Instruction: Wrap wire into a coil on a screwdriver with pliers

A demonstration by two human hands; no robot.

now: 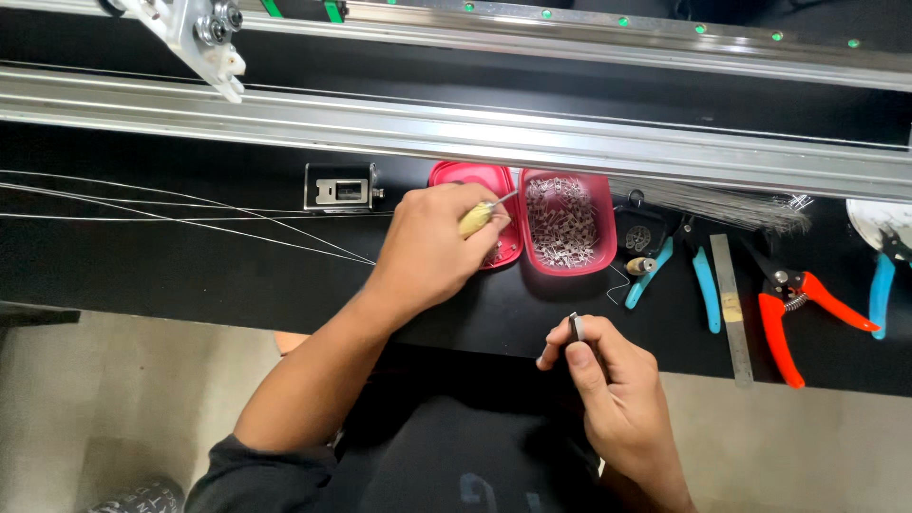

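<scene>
A small grey metal box with a pale label on its front sits at about 11 o'clock on the black worktop, just left of the pink box.

The pink box lies open at about 12 o'clock. Its right half is full of tiny silver metal pieces. Its lid lies flat on the left, touching the full half, and a few tiny pieces show in it too.

The left hand is over the lid. Its grip is closed around a tool with a yellow handle. The thin metal tip of the tool points up and right, toward the full half of the box.

The right hand is at about 5 o'clock, near the front edge of the worktop and well apart from the box. Its thumb and first finger are pinched together on a small thin silver piece, which stands up out of the fingers.

Thin wires run across the worktop from 9 o'clock toward the left hand. At 2 o'clock lies a bundle of straight wires. Below it rest blue-handled pliers, a flat metal ruler and red-handled cutters. Another blue-handled tool is at 3 o'clock. Long silver rails cross the top.
</scene>
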